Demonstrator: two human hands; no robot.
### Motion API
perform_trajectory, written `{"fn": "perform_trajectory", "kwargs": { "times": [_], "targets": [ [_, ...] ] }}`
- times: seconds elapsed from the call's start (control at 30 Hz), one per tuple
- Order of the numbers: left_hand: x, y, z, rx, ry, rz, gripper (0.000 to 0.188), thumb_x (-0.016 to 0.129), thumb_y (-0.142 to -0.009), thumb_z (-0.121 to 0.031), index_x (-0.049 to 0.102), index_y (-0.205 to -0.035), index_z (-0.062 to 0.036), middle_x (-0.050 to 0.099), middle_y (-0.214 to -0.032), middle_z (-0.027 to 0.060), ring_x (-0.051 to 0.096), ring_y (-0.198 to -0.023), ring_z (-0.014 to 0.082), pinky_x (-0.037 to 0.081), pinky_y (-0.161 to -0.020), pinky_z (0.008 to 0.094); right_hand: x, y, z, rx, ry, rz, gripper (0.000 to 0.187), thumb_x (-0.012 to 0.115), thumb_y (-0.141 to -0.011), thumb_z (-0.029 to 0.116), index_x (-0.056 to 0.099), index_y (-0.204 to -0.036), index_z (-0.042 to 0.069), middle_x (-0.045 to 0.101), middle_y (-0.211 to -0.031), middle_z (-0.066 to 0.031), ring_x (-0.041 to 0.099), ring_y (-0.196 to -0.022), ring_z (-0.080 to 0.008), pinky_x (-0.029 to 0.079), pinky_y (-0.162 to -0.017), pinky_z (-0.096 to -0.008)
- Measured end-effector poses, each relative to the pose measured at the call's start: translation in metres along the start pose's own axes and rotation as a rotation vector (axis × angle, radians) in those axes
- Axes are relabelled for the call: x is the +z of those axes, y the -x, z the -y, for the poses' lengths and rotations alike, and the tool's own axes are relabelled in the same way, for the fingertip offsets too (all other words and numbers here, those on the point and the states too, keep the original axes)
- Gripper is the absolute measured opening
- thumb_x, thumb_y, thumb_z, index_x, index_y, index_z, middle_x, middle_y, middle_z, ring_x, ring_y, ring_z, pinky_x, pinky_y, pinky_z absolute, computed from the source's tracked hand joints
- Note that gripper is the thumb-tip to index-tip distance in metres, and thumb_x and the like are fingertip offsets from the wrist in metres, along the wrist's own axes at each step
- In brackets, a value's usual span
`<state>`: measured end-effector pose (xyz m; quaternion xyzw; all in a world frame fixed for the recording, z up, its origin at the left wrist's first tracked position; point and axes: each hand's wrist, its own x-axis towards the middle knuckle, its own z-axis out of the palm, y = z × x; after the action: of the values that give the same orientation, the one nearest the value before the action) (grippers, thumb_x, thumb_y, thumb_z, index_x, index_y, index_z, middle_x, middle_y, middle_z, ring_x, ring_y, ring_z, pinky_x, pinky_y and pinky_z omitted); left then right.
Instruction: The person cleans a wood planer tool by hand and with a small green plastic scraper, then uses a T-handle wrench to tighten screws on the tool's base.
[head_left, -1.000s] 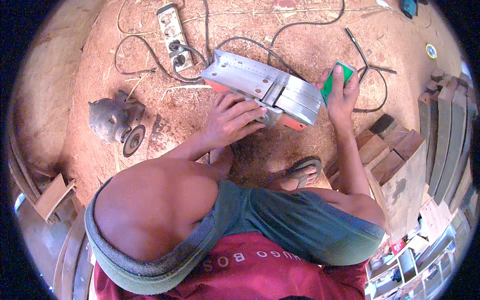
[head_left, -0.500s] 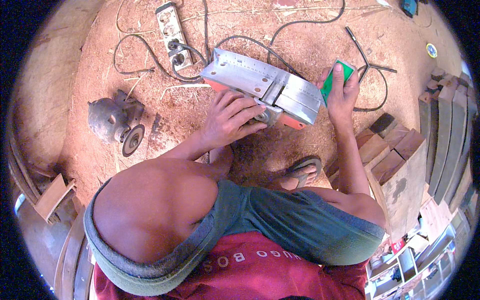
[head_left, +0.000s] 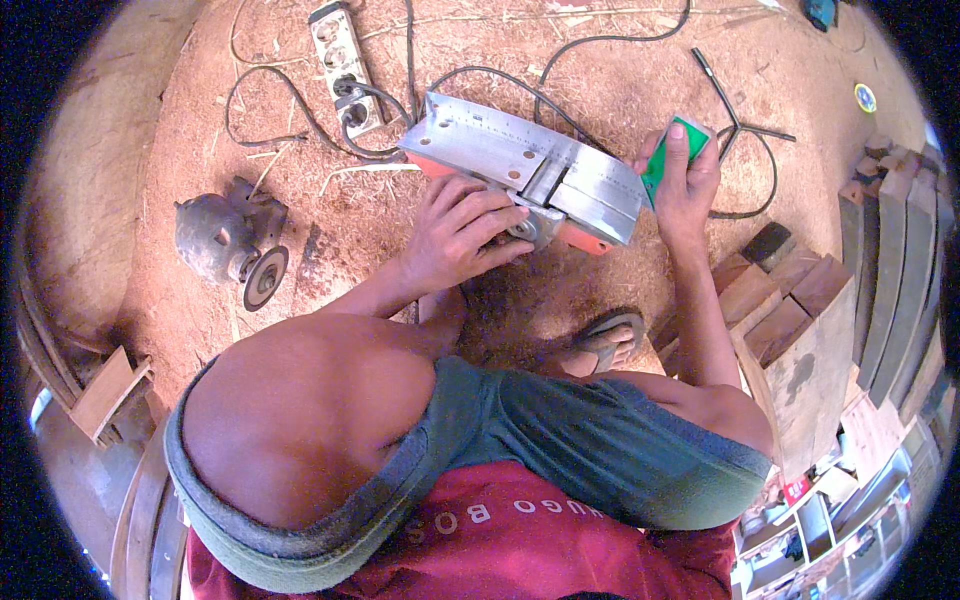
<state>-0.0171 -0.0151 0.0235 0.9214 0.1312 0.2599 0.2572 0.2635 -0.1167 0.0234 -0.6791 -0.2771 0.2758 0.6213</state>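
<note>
An electric hand planer (head_left: 590, 199) is turned with its bright metal sole up, and orange body parts show along its near edge. My left hand (head_left: 462, 228) wraps the planer's near side, its fingertips by the round metal part next to the cutter slot. In my right hand (head_left: 686, 178) is a flat green rectangular piece (head_left: 672, 150), gripped with the thumb across its face. That piece is beside the planer's right end; whether the two touch I cannot tell. The underside of the planer is hidden.
A bench grinder-like motor with a disc (head_left: 266, 279) lies on the shavings-covered ground at left. A power strip (head_left: 340, 66) with plugs and black cables (head_left: 480, 70) lies beyond the planer. A three-armed wrench (head_left: 737, 128) is at right, above stacked wood blocks (head_left: 780, 330) and boards (head_left: 880, 290).
</note>
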Motion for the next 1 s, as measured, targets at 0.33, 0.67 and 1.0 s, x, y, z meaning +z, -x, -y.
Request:
{"fn": "perform_trajectory", "kwargs": {
  "times": [0.33,0.67,1.0],
  "targets": [
    [-0.0020,0.0026,0.0002,0.021,-0.032,0.030,0.045,0.091,-0.075,-0.032,0.078,-0.115,-0.0150,0.071,-0.117,-0.0019,0.062,-0.103,0.0244,0.049,-0.090,0.0420,-0.0022,0.0016,0.0033,0.042,0.058,0.049,0.019,0.049,-0.115,0.023,0.048,-0.111,0.004,0.062,-0.079,-0.0097,0.062,-0.066,-0.0166,0.058,-0.066,-0.0348],
    [-0.0051,0.0006,-0.0020,0.043,-0.028,0.049,0.044,0.090,-0.077,-0.027,0.078,-0.118,-0.0146,0.071,-0.119,-0.0022,0.062,-0.103,0.0239,0.049,-0.092,0.0420,0.0006,0.0018,-0.0007,0.027,-0.052,0.000,0.020,0.056,-0.112,0.022,0.053,-0.108,0.003,0.066,-0.078,-0.0073,0.065,-0.062,-0.0141,0.055,-0.056,-0.0296],
    [-0.0053,0.0007,-0.0016,0.060,-0.034,0.061,0.046,0.089,-0.077,-0.025,0.078,-0.120,-0.0154,0.070,-0.121,-0.0029,0.061,-0.104,0.0238,0.049,-0.092,0.0422,-0.0018,0.0011,-0.0017,-0.003,-0.001,0.008,0.023,0.057,-0.112,0.024,0.053,-0.108,0.002,0.067,-0.078,-0.0079,0.066,-0.061,-0.0144,0.054,-0.055,-0.0293]
  ]
}}
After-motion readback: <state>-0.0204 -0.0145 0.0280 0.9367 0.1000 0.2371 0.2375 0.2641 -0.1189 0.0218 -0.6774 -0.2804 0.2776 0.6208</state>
